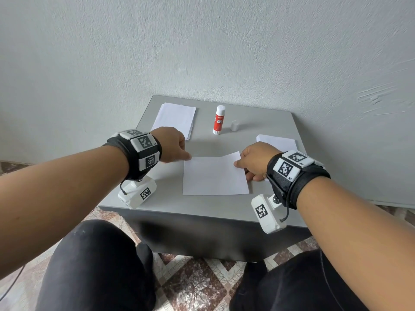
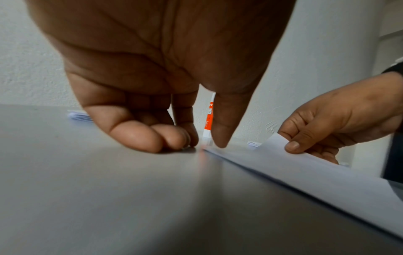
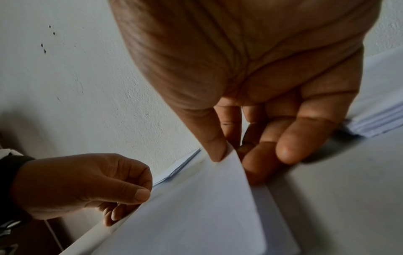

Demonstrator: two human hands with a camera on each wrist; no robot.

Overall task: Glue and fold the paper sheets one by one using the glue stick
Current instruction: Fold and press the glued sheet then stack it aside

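A white paper sheet (image 1: 215, 176) is lying mid-table (image 1: 258, 117), its far right corner lifting where the right hand (image 1: 256, 161) is pinching it between thumb and fingers. The left hand (image 1: 171, 144) is pinching the far left corner, fingers curled. The glue stick (image 1: 218, 120) is standing upright behind, uncapped, its cap (image 1: 234, 125) just beside it.

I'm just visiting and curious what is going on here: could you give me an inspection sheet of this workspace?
Surface: grey table, against a wall.
Job's things: sheet lying in the middle; glue stick upright, uncapped; cap beside it; paper stack far left; second stack at right.
Clutter: nothing seen.
Hands: left hand at the sheet's far left corner; right hand pinches its lifted far right corner.
Cables: short cords on wrist cameras.
Surroundings: white wall, patterned floor tiles.
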